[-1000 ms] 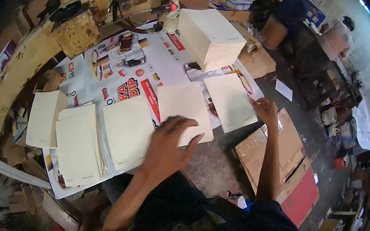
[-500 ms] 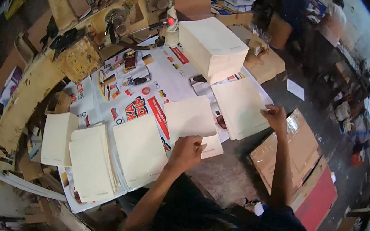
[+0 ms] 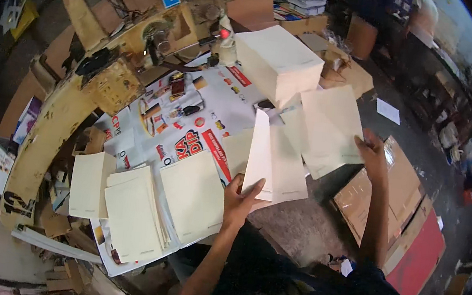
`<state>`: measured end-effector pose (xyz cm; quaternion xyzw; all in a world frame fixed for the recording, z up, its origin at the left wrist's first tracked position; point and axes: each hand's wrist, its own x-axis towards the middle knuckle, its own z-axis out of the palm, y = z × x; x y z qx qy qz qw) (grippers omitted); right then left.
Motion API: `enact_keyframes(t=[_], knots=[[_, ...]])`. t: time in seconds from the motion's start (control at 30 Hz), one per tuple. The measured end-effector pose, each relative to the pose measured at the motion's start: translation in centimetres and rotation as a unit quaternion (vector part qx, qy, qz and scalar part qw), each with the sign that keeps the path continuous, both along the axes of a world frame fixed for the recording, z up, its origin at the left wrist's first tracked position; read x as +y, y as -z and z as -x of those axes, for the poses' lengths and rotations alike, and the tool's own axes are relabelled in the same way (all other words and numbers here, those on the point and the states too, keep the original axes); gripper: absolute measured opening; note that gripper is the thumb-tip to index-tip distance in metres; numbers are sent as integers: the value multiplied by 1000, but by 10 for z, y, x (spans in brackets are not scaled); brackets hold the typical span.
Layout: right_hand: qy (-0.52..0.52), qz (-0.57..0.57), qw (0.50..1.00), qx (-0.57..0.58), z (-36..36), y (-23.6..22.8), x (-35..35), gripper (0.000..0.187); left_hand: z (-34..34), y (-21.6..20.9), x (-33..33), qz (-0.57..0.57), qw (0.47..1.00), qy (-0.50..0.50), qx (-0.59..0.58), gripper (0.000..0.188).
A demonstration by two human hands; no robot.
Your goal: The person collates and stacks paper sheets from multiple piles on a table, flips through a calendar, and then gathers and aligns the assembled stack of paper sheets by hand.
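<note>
My left hand [image 3: 238,202] is closed on the near edge of a cream paper sheet [image 3: 259,159], which stands bent upright over the middle pile of paper [image 3: 291,169]. To the right, my right hand [image 3: 374,154] pinches the right edge of another sheet of paper [image 3: 334,127]. That one is raised and tilted, overlapping the pile's far right part. Left of my left hand lie more cream paper stacks: one close by [image 3: 193,195], a fanned one [image 3: 135,212] and a narrow one [image 3: 90,184]. What lies beneath the raised right sheet is mostly hidden.
A tall block of paper [image 3: 282,62] stands at the back of the printed poster covering [image 3: 175,116]. Worn yellowish machinery [image 3: 111,82] borders the left and back. A flattened cardboard box [image 3: 387,189] leans at right, beside a red board [image 3: 420,258]. Two people are far back.
My left hand has raised its sheet from flat to upright. My right hand has lifted a sheet up off the right pile. The view has shifted slightly.
</note>
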<state>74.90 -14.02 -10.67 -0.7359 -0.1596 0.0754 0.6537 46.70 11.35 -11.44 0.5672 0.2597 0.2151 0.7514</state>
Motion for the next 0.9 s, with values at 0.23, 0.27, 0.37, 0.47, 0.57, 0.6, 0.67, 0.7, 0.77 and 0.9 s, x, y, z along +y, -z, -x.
enact_keyframes(t=[0.23, 0.27, 0.37, 0.47, 0.57, 0.6, 0.67, 0.7, 0.77, 0.9], knots=[[-154, 45, 987, 23, 95, 52, 79, 40, 33, -2, 23, -61, 986, 139, 76, 48], [-163, 17, 985, 52, 108, 52, 86, 40, 42, -1, 21, -76, 985, 157, 10, 52], [-161, -45, 979, 115, 109, 71, 77, 42, 65, -31, 27, -237, 953, 187, 9, 58], [-144, -23, 969, 199, 106, 46, 86, 42, 109, -27, 35, -574, 786, 53, 222, 64], [-84, -18, 962, 259, 113, 24, 103, 46, 136, -15, 35, -592, 754, 65, 277, 65], [-104, 70, 977, 170, 113, 22, 106, 44, 137, -14, 42, -567, 794, 74, 207, 57], [-177, 109, 978, -30, 112, 29, 108, 36, 139, -8, 61, -539, 826, 80, 143, 50], [-179, 118, 976, -26, 117, 27, 111, 36, 142, -3, 69, -512, 851, 85, 83, 44], [-177, 95, 979, -43, 118, 22, 118, 33, 149, 2, 84, -361, 926, 89, 70, 20], [-181, 36, 980, 70, 120, 6, 116, 45, 169, -27, 69, -236, 967, -5, 101, 7]])
